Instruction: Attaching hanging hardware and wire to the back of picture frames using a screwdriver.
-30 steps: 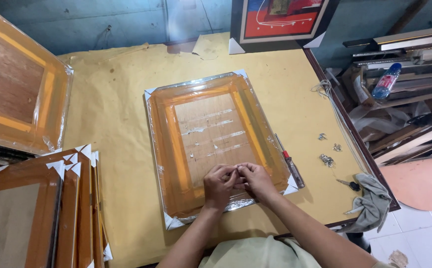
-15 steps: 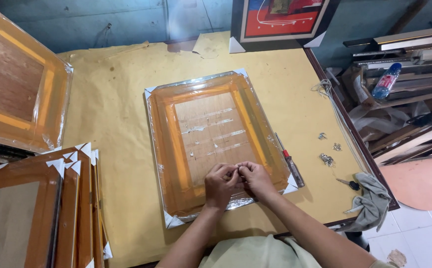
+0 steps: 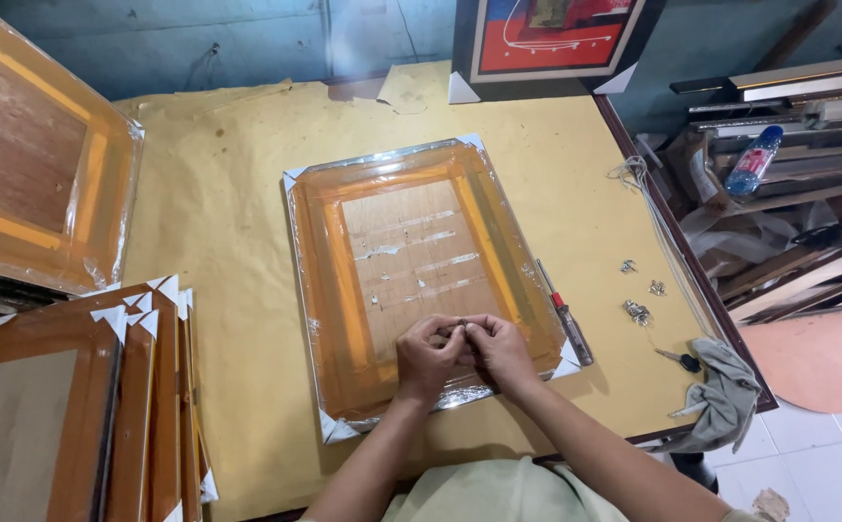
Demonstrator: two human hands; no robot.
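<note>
both hands, left hand (image 3: 428,359) and right hand (image 3: 498,350), pinch one tiny dark piece (image 3: 460,329) in a closed grip over one wrapped frame (image 3: 411,271); one screwdriver (image 3: 564,311) lies right, three metal bits (image 3: 637,311) beyond on the desk (image 3: 228,193).

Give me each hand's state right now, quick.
Left hand: fingers pinched on a small dark part over the wrapped frame.
Right hand: pinched on the same part.

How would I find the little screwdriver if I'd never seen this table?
Start at the yellow paper-covered table and find the big plastic-wrapped orange frame lying flat in its middle. Along that frame's right edge lies the screwdriver, the only long thin tool there, with a red band and clear handle.
</note>
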